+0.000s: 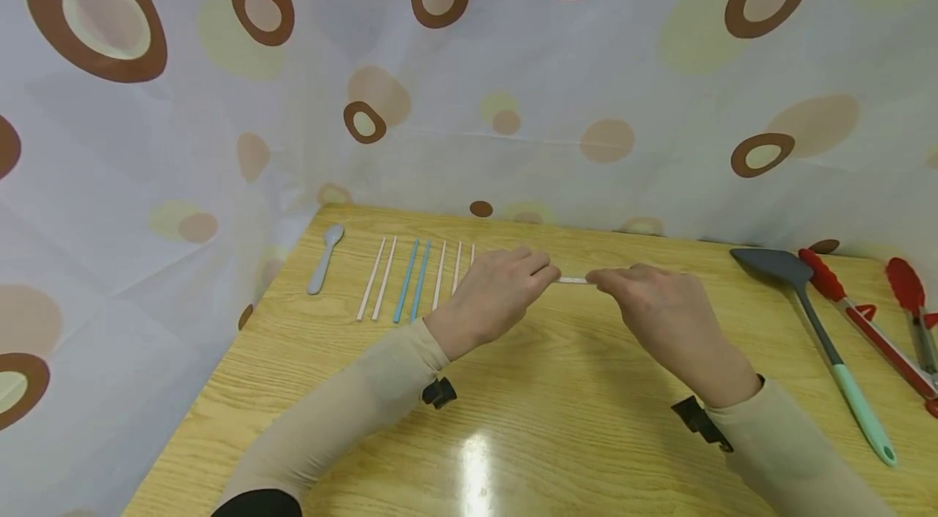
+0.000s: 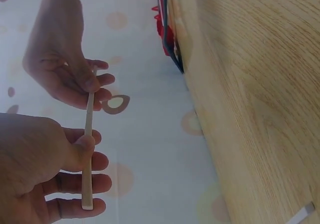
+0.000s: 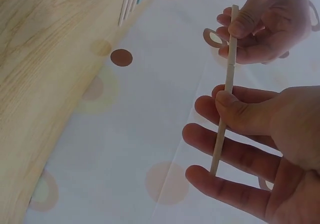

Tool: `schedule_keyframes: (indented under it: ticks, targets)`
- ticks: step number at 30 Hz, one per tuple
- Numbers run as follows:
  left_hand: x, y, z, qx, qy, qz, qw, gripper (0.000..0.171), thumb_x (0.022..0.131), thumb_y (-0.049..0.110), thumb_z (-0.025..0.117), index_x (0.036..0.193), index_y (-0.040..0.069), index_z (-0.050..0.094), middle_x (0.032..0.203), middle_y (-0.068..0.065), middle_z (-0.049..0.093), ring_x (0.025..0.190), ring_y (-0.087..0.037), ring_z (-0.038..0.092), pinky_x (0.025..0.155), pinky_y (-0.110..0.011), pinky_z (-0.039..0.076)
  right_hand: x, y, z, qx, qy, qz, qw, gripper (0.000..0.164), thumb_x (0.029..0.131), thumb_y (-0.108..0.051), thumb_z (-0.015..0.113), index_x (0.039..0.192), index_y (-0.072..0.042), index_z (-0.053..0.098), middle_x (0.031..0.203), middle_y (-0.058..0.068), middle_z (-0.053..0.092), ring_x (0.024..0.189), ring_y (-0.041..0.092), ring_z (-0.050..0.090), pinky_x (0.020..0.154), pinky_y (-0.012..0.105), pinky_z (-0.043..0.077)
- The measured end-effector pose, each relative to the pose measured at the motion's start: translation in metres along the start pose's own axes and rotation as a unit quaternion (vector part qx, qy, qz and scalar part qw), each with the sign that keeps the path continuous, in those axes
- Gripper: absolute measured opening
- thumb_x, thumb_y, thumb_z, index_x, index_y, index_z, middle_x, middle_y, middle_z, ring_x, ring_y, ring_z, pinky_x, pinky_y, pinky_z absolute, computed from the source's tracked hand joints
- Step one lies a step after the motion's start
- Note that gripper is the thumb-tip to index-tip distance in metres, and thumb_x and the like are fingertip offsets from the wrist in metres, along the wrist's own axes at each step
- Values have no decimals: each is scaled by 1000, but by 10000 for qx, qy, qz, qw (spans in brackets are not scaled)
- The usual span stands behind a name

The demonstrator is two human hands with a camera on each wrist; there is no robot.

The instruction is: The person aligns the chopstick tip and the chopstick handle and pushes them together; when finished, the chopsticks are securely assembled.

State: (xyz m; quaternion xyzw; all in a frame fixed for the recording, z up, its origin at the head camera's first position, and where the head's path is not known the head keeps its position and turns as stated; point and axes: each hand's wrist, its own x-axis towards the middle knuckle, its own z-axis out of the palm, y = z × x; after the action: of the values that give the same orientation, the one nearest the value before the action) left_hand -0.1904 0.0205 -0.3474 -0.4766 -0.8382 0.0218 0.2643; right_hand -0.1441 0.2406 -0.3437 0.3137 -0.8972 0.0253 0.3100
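A pale, slim chopstick [image 1: 574, 280] is held level above the table between both hands. My left hand [image 1: 501, 289] pinches one end part between thumb and fingers, and my right hand [image 1: 659, 313] pinches the other. In the left wrist view the blunt square end of the chopstick [image 2: 87, 189] lies across the spread left fingers. From the right wrist view, the chopstick [image 3: 230, 76] crosses the right fingers and shows a faint mark between the hands. Left of the left hand, pale chopsticks [image 1: 378, 281] and blue chopsticks [image 1: 412, 281] lie side by side; the left hand partly covers the rightmost ones.
A grey spoon [image 1: 325, 260] lies at the table's far left. To the right are a dark spatula [image 1: 802, 297] with a mint handle, red tongs [image 1: 872, 330] and a second red-tipped utensil [image 1: 909, 289]. A patterned cloth [image 1: 513, 94] hangs behind the wooden table [image 1: 557, 435].
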Motion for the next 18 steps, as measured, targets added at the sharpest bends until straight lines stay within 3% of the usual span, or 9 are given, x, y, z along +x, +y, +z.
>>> schedule_keyframes:
  ticks: [12,18]
  targets:
    - [-2,1,0,-18,188,90,9998,25,79,-3,57,99,11,62,92,3,58,77,-9,56,52,-18,40,0,-3,3,-111,224,-103,9996,43,70,18,56,97,-12,68,79,4,68,45,16,49,33,23,17]
    - [-3,3,1,-105,197,43,9997,29,76,-5,55,100,11,61,91,2,57,73,-10,55,49,-18,39,1,-5,3,-173,259,-153,9994,42,70,18,57,98,-10,69,82,4,68,50,17,53,33,24,21]
